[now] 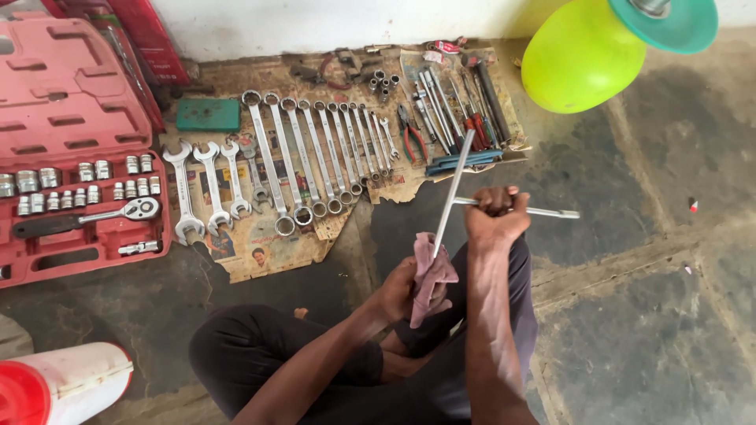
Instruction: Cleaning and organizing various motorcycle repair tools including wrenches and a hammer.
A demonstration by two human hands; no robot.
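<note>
My right hand [494, 214] is closed around the middle of a metal cross wrench [453, 189], where its two bars meet. One bar runs up toward the tools, the other sticks out to the right. My left hand [403, 290] holds a pink cloth [430, 274] wrapped around the lower end of the long bar. I sit cross-legged on the floor in dark trousers, hands above my knees.
A row of spanners [307, 153] lies on newspaper [260, 244] ahead. Pliers and screwdrivers [453, 110] lie further right. An open red socket case [75, 197] sits at left. A green box [208, 115], a yellow-green balloon-like object [579, 55] and a white and red container [63, 386] are around.
</note>
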